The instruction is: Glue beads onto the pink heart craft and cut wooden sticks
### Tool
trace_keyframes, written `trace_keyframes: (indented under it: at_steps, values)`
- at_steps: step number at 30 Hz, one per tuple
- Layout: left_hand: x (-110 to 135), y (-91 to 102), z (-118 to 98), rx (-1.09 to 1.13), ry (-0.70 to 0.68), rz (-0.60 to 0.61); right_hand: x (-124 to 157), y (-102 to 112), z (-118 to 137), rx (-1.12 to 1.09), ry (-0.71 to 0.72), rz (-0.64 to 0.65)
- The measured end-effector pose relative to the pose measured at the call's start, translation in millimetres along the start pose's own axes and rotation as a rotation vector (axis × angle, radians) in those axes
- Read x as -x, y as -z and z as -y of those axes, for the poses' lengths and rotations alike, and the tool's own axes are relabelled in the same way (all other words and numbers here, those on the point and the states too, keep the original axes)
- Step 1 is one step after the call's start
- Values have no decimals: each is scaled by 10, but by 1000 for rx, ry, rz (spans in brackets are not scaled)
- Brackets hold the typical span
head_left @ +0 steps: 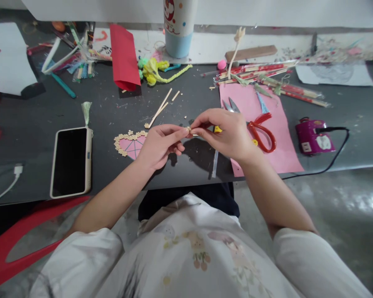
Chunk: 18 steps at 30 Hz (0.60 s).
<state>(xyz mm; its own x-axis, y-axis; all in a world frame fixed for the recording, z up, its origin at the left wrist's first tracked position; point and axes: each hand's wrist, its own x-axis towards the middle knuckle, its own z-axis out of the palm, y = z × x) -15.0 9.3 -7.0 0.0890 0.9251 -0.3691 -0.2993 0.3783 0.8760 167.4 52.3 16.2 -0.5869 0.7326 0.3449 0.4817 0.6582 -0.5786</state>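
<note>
Toward the table's front edge, the left hand and right hand pinch a tiny pale piece, fingertips closed. Too small to tell its long axis.

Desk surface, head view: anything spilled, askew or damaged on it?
Nothing looks plainly broken, but there's litter: pale crumbs speckle the dark desk around the loose pale sticks, which lie at mixed angles beyond the left hand. Also, the white cable's plug lies connected to nothing, left of the phone.
</note>
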Motion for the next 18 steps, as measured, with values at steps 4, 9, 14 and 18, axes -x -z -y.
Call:
trace_keyframes:
  at_steps: [4,9,14,18]
  values:
    - [27,-4,-13,-33,-23,22,18,31,-56,-130,50,-9]
    - [43,-6,7,-89,-50,34,26,43,-111,-246,117,41]
    - [81,-18,29,-218,-127,-13,55,42,-119,-310,135,38]
    - [140,-38,22,-324,-226,-40,98,31,-91,-301,96,-14]
